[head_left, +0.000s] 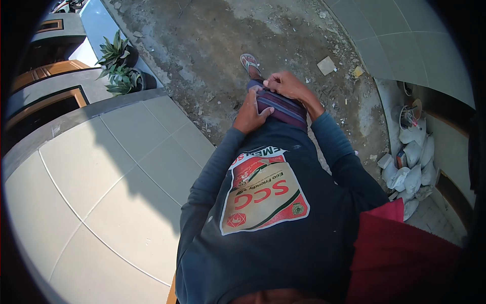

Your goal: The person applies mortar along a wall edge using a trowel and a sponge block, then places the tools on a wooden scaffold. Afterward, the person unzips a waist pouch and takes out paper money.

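Observation:
Striped purple cloth (286, 109), which looks like shorts or a sarong, covers my raised thigh below the hem of my dark printed shirt (263, 253). My left hand (250, 114) grips this cloth from the left side, thumb on top and fingertips at its far edge. Just ahead and to the right, my right hand (288, 87) is closed, its fingers curled together over the far edge of the cloth. Whatever may be between those fingers is hidden. A sandal (249, 63) is on my foot beyond the hands.
Pale tiles cover a raised ledge (101, 197) at left, with potted plants (121, 81) at its far end. Rough concrete ground (202, 45) carries debris and a loose tile piece (326, 66). Filled sacks (412, 157) and a bucket (406, 117) line the right wall.

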Motion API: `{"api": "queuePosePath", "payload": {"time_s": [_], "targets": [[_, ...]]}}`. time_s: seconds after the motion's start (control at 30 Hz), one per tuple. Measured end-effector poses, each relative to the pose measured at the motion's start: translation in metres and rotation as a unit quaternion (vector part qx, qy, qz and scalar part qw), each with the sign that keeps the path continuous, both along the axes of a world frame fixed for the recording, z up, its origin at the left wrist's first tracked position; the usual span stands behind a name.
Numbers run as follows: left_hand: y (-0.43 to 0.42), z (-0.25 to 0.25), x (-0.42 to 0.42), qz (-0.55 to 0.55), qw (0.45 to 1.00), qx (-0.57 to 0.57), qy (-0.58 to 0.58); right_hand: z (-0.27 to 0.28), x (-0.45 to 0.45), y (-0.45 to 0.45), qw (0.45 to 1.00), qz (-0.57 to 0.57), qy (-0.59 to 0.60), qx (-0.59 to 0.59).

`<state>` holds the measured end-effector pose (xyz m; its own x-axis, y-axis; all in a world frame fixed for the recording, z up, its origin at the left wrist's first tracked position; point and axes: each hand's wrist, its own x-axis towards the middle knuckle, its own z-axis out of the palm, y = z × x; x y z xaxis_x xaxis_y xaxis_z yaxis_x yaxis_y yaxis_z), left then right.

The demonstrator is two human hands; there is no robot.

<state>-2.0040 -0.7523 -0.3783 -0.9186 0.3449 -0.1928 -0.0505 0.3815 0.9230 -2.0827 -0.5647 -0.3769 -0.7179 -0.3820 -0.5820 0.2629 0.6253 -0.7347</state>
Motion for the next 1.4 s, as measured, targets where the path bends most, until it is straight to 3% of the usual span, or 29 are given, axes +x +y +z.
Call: {"api": "queuePosePath", "payload": {"time_s": [0.03, 0.07, 0.13, 0.23, 0.4, 0.5, 0.67, 0.83, 1.0, 1.13, 1.23, 1.4], "targets": [[-0.002, -0.003, -0.015, -0.021, 0.997, -0.026, 0.071, -0.003, -0.008, 0.016, 0.997, -0.006, 0.057, -0.05], [-0.004, -0.006, -0.031, -0.011, 0.997, -0.027, 0.072, -0.006, -0.017, 0.027, 0.988, -0.012, 0.114, -0.101], [-0.007, -0.013, -0.071, -0.07, 0.984, -0.155, 0.043, -0.011, -0.048, 0.042, 0.992, 0.025, 0.087, -0.088], [-0.02, -0.03, -0.13, -0.099, 0.987, -0.122, 0.045, -0.021, -0.109, 0.045, 0.991, 0.073, 0.081, -0.078], [-0.033, -0.003, -0.186, -0.064, 0.997, -0.025, -0.021, -0.003, -0.191, 0.039, 0.988, 0.105, 0.094, -0.065], [-0.04, -0.008, -0.196, -0.055, 0.998, -0.037, -0.017, -0.009, -0.2, 0.027, 0.969, 0.096, 0.226, -0.022], [-0.049, -0.008, -0.223, -0.058, 0.997, -0.04, -0.01, -0.013, -0.215, 0.012, 0.956, 0.04, 0.29, -0.032], [-0.07, -0.005, -0.242, -0.107, 0.993, -0.052, 0.006, 0.002, -0.212, -0.002, 0.946, 0.079, 0.314, 0.014], [-0.099, 0.005, -0.245, -0.147, 0.986, -0.071, 0.025, 0.027, -0.191, -0.038, 0.966, 0.098, 0.232, 0.051], [-0.121, 0.008, -0.237, -0.182, 0.979, -0.083, 0.045, 0.031, -0.163, -0.063, 0.977, 0.06, 0.195, 0.056], [-0.132, 0.016, -0.234, -0.187, 0.98, -0.06, 0.015, 0.029, -0.146, -0.075, 0.982, -0.004, 0.187, -0.032], [-0.14, 0.033, -0.216, -0.219, 0.959, -0.134, 0.121, 0.025, -0.117, -0.086, 0.965, -0.132, 0.219, -0.058]]}}
